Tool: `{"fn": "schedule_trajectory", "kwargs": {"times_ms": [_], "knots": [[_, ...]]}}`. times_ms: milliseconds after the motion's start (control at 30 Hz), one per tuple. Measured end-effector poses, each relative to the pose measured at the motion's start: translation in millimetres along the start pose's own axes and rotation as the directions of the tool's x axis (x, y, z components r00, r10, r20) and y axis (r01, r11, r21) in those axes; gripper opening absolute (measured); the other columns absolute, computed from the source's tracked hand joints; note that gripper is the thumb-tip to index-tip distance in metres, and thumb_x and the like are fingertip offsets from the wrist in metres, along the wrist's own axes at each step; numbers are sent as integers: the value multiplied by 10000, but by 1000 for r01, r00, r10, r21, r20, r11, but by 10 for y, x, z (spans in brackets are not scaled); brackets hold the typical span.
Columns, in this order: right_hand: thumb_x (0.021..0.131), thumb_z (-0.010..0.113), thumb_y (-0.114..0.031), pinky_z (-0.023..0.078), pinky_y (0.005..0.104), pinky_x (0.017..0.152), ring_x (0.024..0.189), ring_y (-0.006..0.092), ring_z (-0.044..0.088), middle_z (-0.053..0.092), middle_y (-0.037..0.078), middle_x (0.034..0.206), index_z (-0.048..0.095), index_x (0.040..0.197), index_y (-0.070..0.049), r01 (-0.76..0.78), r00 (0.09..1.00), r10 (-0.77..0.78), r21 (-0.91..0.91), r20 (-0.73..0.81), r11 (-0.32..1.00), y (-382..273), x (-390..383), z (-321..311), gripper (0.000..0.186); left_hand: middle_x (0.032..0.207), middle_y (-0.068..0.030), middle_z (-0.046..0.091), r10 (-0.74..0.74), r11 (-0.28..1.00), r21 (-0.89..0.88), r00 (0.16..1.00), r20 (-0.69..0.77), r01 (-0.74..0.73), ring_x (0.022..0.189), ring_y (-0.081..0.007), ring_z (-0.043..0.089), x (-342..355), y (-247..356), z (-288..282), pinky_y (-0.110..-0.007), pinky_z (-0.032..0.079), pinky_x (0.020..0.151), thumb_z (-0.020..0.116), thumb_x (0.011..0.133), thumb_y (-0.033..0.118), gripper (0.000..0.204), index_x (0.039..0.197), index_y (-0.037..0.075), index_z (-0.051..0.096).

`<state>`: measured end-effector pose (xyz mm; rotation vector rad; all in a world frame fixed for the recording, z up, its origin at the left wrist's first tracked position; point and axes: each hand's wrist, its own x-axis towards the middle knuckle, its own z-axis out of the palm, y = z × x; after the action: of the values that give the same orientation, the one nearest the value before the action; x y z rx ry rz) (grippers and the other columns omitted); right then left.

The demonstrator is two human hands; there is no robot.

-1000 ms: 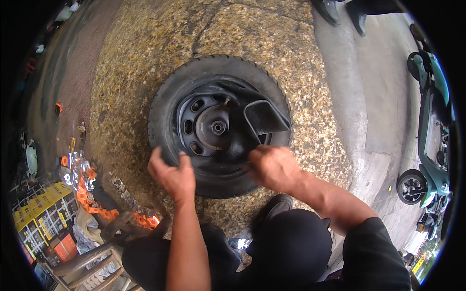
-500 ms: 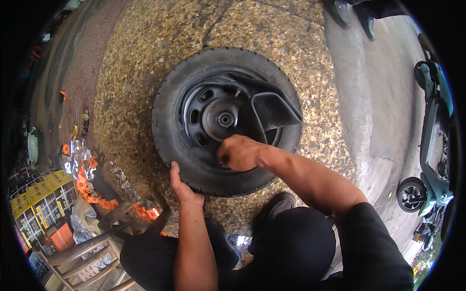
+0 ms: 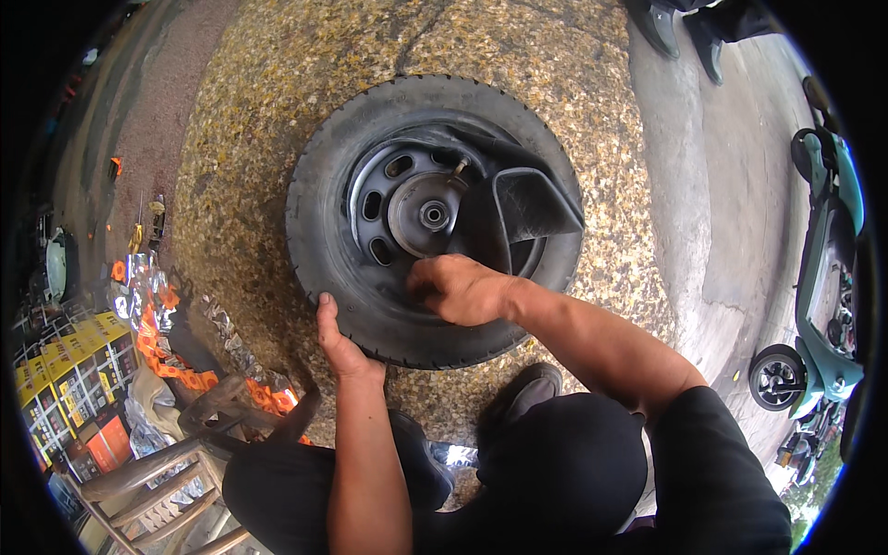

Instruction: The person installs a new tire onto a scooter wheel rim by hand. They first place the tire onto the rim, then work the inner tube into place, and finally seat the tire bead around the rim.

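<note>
A black tire point(image 3: 324, 199) on a dark slotted wheel rim point(image 3: 375, 176) lies flat on a speckled stone slab. A limp black inner tube point(image 3: 536, 199) bulges out over its right side, and a valve stem point(image 3: 462, 166) stands near the hub point(image 3: 432, 215). My left hand point(image 3: 350, 350) holds the tire's lower left edge, thumb raised against the sidewall and the other fingers hidden beneath. My right hand point(image 3: 458, 289) is closed, its curled fingers pressed down between the rim and the tire near me, beside the tube. What those fingers grip, if anything, is hidden.
At lower left stand a wooden chair point(image 3: 139, 472) and yellow-and-black boxes point(image 3: 79, 370), with orange and silver wrapping point(image 3: 162, 342) beyond. A green scooter point(image 3: 823, 333) is at the right. Another person's shoes point(image 3: 657, 32) show at the top right.
The whole view has turned and shifted slightly. Both hands keep their places on the tire, the right one still closed at its inner edge. The tube bulges out much as before.
</note>
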<state>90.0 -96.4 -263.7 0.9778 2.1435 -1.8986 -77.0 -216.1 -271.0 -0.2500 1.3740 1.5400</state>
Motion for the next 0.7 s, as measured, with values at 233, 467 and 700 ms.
{"fn": "schedule_trajectory", "kwargs": {"times_ms": [233, 467, 700], "knots": [[722, 619, -125, 519, 433, 847, 1007, 359, 675, 705, 233, 1044, 659, 1122, 70, 87, 878, -25, -108, 478, 990, -71, 319, -207, 447, 1329, -134, 617, 29, 1000, 14, 998, -51, -28, 1189, -321, 601, -143, 27, 121, -456, 471, 1032, 592, 937, 489, 630, 1358, 24, 549], [676, 655, -170, 496, 433, 817, 1008, 319, 664, 691, 251, 1056, 637, 1132, 126, -115, 816, 172, -136, 552, 984, -174, 444, 20, 543, 1317, -136, 623, 12, 999, -50, 999, -48, -14, 1177, -308, 607, -28, -89, -78, -444, 469, 1032, 584, 959, 447, 605, 1375, 10, 539], [758, 662, -152, 496, 393, 1005, 1200, 374, 619, 650, 263, 1245, 583, 1308, 64, -117, 992, 125, 222, -23, 968, 96, 105, 362, 596, 1389, -124, 578, -40, 997, -69, 999, -26, 38, 1246, -308, 565, -15, -304, -257, -448, 447, 1064, 567, 960, 481, 652, 1438, 45, 484]]}}
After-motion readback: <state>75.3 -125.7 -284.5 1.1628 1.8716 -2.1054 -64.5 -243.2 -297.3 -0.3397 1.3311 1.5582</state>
